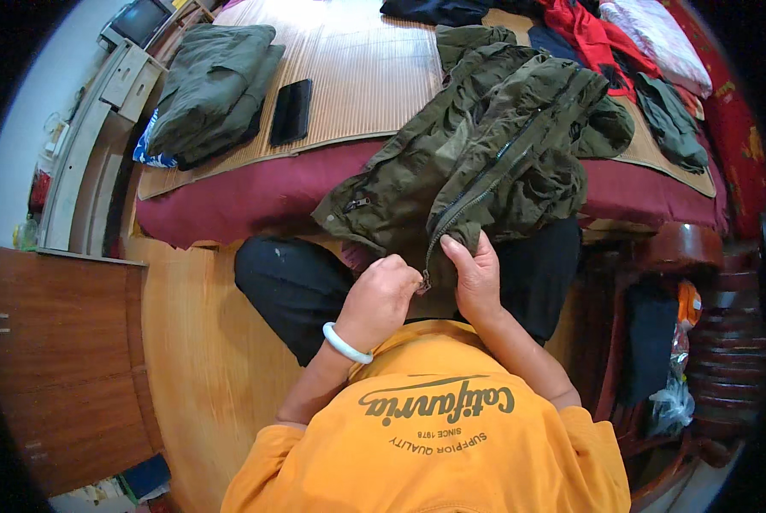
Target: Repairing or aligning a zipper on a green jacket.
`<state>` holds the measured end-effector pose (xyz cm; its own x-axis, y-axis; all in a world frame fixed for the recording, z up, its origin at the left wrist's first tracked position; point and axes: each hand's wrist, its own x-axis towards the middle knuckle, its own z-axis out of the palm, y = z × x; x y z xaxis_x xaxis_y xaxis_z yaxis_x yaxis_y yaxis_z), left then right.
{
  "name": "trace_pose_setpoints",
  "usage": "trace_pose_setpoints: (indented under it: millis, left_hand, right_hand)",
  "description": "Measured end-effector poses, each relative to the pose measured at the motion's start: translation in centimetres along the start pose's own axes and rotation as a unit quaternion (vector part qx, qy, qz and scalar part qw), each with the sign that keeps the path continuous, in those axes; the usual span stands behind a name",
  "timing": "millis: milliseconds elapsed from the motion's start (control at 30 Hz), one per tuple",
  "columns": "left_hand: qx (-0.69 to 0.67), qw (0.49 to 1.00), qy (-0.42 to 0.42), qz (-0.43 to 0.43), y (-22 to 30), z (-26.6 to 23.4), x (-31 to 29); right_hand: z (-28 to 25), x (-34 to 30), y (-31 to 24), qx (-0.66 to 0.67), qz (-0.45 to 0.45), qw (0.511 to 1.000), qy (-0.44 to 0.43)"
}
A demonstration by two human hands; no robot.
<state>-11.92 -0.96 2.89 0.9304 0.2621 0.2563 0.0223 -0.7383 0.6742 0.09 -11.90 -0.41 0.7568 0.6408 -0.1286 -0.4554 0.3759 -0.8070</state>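
An olive-green jacket [477, 145] lies over the front edge of the bed, its lower part hanging toward my lap. My left hand [383, 295], with a pale bangle on the wrist, is closed at the bottom end of the jacket's zipper [464, 203]; its fingertips pinch the metal end there. Opposite it, my right hand [473, 272] grips the jacket's hem beside the zipper, thumb on top. A second, short zipper [357, 203] shows on the jacket's left part. The jacket's front is spread unevenly, with folds and creases.
On the bed's woven mat [349, 77] lie a black phone [291, 112] and a stack of folded green clothes [216, 90]. Red clothing [592, 43] and a grey-green garment [669, 120] lie at the far right. A dark wooden chair [678, 248] stands at my right, a brown cabinet [62, 368] at my left.
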Motion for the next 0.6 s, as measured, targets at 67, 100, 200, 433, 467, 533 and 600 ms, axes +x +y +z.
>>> trace_pose_setpoints:
  millis: [67,100,200,433,467,533,600]
  left_hand:
    - [0.017,0.999,-0.035,0.013,0.2,-0.1,0.0]
    - [0.017,0.999,-0.035,0.011,0.1,-0.2,0.0]
    - [-0.094,0.994,-0.040,-0.040,-0.5,-0.4,0.0]
    - [-0.379,0.912,-0.055,-0.144,-1.7,0.4,-1.3]
    - [-0.417,0.891,-0.063,-0.168,-1.8,0.3,-1.4]
    - [-0.440,0.876,-0.075,-0.185,-1.9,0.0,-1.4]
    - [-0.460,0.860,-0.085,-0.201,-2.1,-0.1,-1.3]
  right_hand:
    - [0.0,0.2,0.5,0.045,-0.009,0.999,-0.006]
    - [-0.1,0.3,0.4,0.045,-0.008,0.999,-0.007]
    - [-0.7,0.5,0.3,0.037,0.047,0.998,-0.002]
    - [-2.0,-1.4,-0.3,-0.002,0.398,0.916,-0.045]
    - [-1.8,-1.6,-0.2,0.045,0.391,0.916,-0.076]
    - [-1.2,-1.7,-0.3,0.080,0.343,0.931,-0.098]
    - [-2.0,-1.1,0.7,0.061,0.324,0.941,-0.075]
